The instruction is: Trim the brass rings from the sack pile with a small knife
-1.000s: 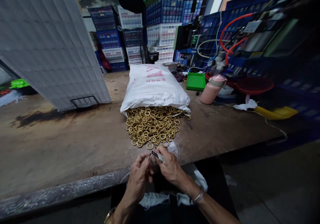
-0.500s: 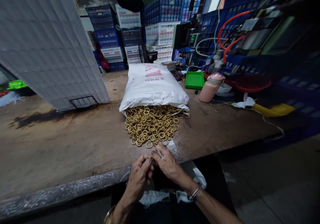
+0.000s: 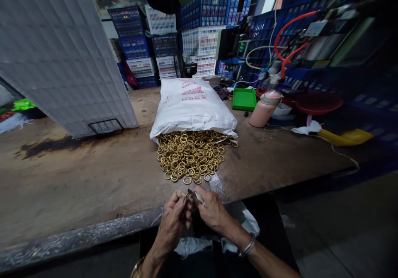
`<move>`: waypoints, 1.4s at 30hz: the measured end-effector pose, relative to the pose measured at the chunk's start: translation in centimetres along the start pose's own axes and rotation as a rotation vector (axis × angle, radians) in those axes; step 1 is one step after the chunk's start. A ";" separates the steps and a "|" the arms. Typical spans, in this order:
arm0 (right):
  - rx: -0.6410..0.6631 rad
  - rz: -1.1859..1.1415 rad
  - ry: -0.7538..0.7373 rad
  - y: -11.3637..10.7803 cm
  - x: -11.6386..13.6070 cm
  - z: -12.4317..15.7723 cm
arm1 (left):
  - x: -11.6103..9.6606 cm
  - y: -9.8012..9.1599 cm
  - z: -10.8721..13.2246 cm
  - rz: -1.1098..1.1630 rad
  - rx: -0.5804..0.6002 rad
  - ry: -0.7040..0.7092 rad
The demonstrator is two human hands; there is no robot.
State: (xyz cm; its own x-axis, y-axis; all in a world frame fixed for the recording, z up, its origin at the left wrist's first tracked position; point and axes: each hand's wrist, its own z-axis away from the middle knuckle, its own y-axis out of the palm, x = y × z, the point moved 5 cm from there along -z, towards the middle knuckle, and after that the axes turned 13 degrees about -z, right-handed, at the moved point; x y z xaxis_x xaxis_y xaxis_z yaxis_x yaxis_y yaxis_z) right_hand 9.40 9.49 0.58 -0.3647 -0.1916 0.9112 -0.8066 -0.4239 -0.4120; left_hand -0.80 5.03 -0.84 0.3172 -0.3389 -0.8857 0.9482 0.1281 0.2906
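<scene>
Near the table's front edge, my left hand (image 3: 175,211) pinches a gold-coloured ring (image 3: 187,194), mostly hidden by the fingers. My right hand (image 3: 214,211) is closed around a small knife-like tool (image 3: 199,198) with a dark tip and a pale handle. Its tip meets the ring at my left fingertips; the exact contact is too small to make out. Just beyond both hands lies a heap of gold-coloured rings (image 3: 189,155), spilling from the mouth of a white sack (image 3: 192,108) with red print.
A grey ribbed panel (image 3: 68,58) stands on the table (image 3: 93,187) at left. To the right are a green tray (image 3: 244,99), a pink bottle (image 3: 264,110), a red dish (image 3: 319,104) and a yellow scoop-like piece (image 3: 348,137). Stacked crates (image 3: 203,42) fill the back.
My right hand has turned slightly, and more of the tool now shows, its dark tip at the ring. My left hand keeps its pinch. The view has shifted a little.
</scene>
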 end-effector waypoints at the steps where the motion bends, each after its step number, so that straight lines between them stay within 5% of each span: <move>1: 0.025 0.026 -0.001 0.2 0.0 0.1 | -0.1 -0.1 0.0 -0.007 0.003 0.017; 15: 0.144 0.328 -0.001 0.4 -0.5 -0.1 | 0.1 -0.8 0.1 -0.133 0.019 0.046; 22: 0.039 0.474 0.017 0.0 -0.6 -0.8 | -1.6 0.5 1.8 0.090 0.118 -0.024; 29: -0.039 0.575 0.015 1.7 -0.5 -2.5 | -0.7 -1.5 0.9 0.172 -0.010 -0.054; 34: -0.065 0.623 0.079 2.2 -1.3 -3.1 | -0.5 -2.3 0.7 0.307 0.016 -0.096; 38: -0.076 0.558 0.040 1.4 -1.0 -3.1 | -0.1 -3.1 0.3 0.388 -0.027 -0.179; 42: -0.069 0.210 0.029 0.1 0.0 -3.2 | -0.3 -3.4 -0.4 0.302 -0.123 -0.121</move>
State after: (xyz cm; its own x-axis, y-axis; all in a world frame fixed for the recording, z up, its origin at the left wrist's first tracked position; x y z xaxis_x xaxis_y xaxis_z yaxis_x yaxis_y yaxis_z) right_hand 7.88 12.30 0.53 -0.5406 -0.2437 0.8052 -0.7410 -0.3152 -0.5929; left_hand -4.09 5.10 -1.72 0.5895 -0.3755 -0.7152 0.8049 0.3480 0.4807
